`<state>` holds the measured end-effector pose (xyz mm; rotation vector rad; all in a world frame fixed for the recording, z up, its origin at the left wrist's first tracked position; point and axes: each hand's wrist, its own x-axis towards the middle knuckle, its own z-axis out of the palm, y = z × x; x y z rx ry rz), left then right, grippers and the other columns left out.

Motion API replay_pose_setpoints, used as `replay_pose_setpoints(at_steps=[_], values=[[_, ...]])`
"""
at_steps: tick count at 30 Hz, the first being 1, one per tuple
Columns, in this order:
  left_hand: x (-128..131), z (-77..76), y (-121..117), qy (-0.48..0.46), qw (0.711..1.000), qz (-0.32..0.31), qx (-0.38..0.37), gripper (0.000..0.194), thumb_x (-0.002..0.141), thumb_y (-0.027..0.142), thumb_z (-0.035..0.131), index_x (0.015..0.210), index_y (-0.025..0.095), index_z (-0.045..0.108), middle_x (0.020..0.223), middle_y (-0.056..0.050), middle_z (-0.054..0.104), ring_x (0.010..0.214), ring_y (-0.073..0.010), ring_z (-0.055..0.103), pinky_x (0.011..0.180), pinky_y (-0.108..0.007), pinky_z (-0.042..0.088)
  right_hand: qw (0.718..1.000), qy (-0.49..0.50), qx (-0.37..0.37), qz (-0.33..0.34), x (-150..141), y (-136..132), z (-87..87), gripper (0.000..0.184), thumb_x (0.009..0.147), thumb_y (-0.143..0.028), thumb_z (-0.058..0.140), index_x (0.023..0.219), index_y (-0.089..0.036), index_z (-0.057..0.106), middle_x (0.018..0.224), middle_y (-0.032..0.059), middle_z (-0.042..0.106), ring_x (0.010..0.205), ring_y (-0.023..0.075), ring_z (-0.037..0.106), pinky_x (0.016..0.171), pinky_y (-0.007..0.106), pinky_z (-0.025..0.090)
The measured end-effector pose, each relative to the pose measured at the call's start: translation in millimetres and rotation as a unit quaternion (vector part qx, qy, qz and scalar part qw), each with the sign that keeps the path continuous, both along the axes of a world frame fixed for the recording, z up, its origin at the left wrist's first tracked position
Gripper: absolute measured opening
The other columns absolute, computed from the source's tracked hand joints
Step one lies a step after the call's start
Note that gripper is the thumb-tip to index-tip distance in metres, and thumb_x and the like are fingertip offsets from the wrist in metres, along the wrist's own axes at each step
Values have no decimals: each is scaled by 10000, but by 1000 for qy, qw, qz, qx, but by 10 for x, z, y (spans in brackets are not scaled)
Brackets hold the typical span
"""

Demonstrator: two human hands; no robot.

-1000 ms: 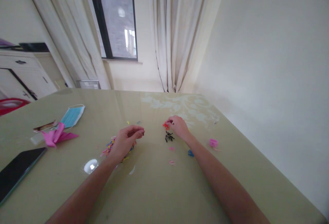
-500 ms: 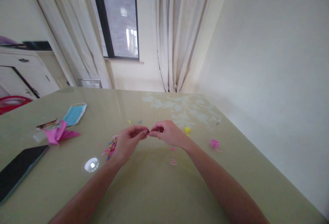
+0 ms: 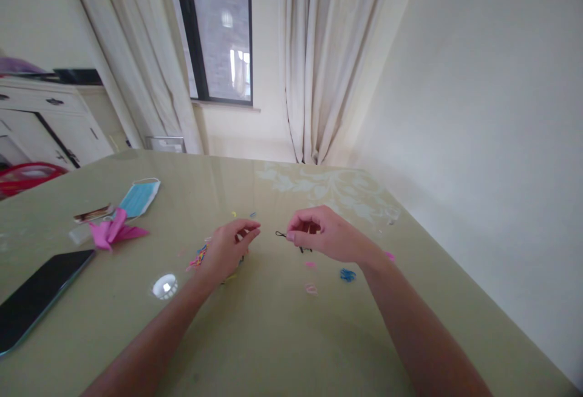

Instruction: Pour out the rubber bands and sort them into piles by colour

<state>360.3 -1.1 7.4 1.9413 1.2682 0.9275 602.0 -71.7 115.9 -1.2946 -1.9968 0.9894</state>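
Between the thumb and index finger of my right hand (image 3: 328,233) is a small black rubber band (image 3: 280,234), its twisted loop sticking out to the left. My left hand (image 3: 223,251) is a short way left of that loop, thumb and fingers apart with nothing visible between them. A heap of mixed coloured rubber bands (image 3: 198,256) lies partly hidden behind my left hand. Below my right hand, a few dark bands (image 3: 305,250) show on the table. Nearer me are light pink bands (image 3: 311,289) and a bundle of blue bands (image 3: 347,275) beside my right forearm.
On the left of the table (image 3: 273,348) lie a black phone (image 3: 40,291), a pink folded paper shape (image 3: 113,231) and a blue face mask (image 3: 141,196). A shiny white round object (image 3: 164,286) sits near my left forearm. A wall (image 3: 505,130) borders the right side.
My hands have moved apart, and the black band is now in my right hand alone. The blue bundle has come into view, while the yellow bundle is hidden behind my right hand.
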Motion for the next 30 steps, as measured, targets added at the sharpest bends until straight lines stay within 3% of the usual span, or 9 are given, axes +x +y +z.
replay_pose_setpoints(at_steps=[3,6,10,15,18,21,25,27,30], values=[[-80,-79,58,190,978,15,89,286,945,420,608,1043,231,799,1075,-96,781,1000,-278,703,940,-419,519,1000,-2,3,11,63,-111,131,212,942,-386,699,891,-184,737,762,9,692,675,136,584,622,254,452],[-114,-118,53,298,950,8,95,332,939,453,638,1127,226,789,1172,-129,751,1159,-335,657,998,-457,485,1000,-15,19,5,140,-205,234,223,945,-408,704,883,-196,741,758,4,688,679,141,584,624,261,452],[-125,-140,48,346,936,-14,65,310,920,437,665,1101,215,781,1134,-130,745,1107,-334,664,965,-456,488,999,-34,35,-10,252,-293,344,226,940,-412,709,877,-199,752,745,10,698,667,147,590,604,267,442],[-155,-182,108,333,941,-30,54,185,939,303,608,966,232,777,1049,-92,761,1048,-287,678,934,-409,491,996,-69,49,-26,370,-280,361,214,933,-393,696,886,-196,765,748,16,717,659,150,597,602,268,439],[-158,-205,127,327,943,-29,62,192,937,284,591,938,245,779,1024,-83,768,1028,-286,683,921,-406,500,987,-129,71,-56,398,-143,228,178,918,-335,681,856,-192,767,772,21,739,674,154,617,622,268,430],[-136,-188,104,309,948,-29,67,211,934,272,578,950,250,787,1039,-83,764,1037,-288,684,930,-408,504,968,-230,73,-68,372,64,-27,149,881,-233,673,762,-186,750,739,31,738,672,167,635,635,276,404],[-85,-100,37,250,966,-39,49,188,903,261,612,927,239,797,1038,-77,750,1008,-265,696,947,-388,505,904,-410,31,-118,279,279,-399,188,880,-156,620,758,-185,761,817,107,765,730,231,689,628,297,397],[-61,-60,14,213,976,-38,33,157,875,273,647,873,245,802,997,-61,752,935,-246,701,919,-374,512,889,-441,17,-122,243,327,-524,184,880,-140,616,805,-185,777,891,140,777,783,259,714,636,302,416],[-28,-42,12,130,991,-32,0,145,833,353,706,807,259,813,841,-31,745,764,-207,675,783,-335,523,889,-444,4,-113,233,351,-609,128,870,-156,671,848,-200,790,939,139,786,825,264,729,653,295,439]])
